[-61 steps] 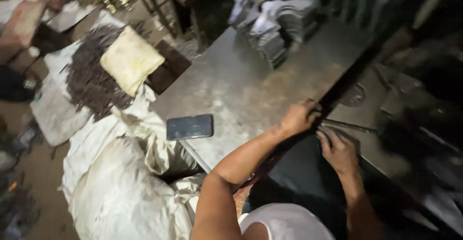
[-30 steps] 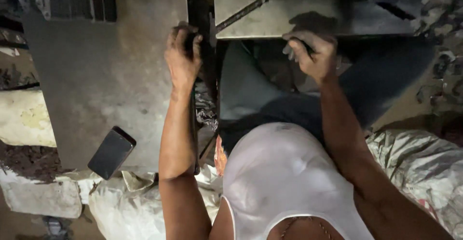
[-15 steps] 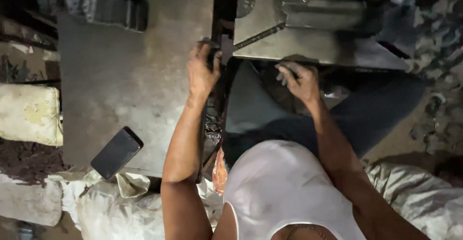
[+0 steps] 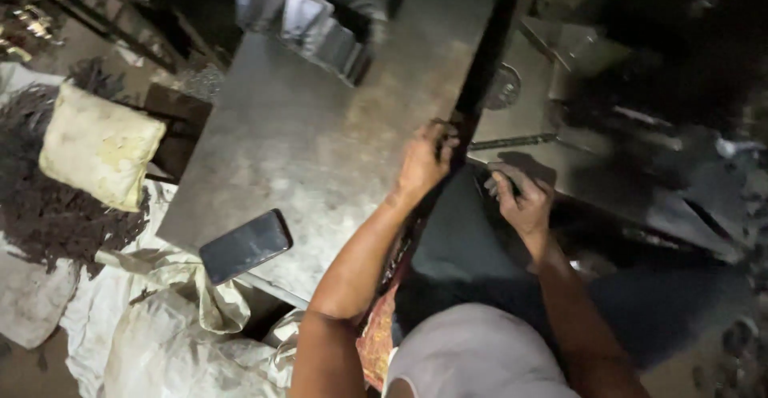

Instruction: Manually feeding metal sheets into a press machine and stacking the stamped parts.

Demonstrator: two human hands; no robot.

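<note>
- Our left hand (image 4: 428, 158) clenched on dark metal bar (image 4: 480, 70) at surface (image 4: 304, 142) edge; bar's long axis runs away, up-right.
- Right hand (image 4: 520, 198) grips small flat piece (image 4: 524, 166), just beside the bar; left nearer.

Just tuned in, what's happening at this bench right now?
A person is seated at a grey metal worktable, beside a dark machine. The left hand grips the table's dark right edge. The right hand holds a small flat dark piece at the machine's front; what it is cannot be told. A dark phone lies on the table's near corner, and stacked metal parts sit at its far end.
</note>
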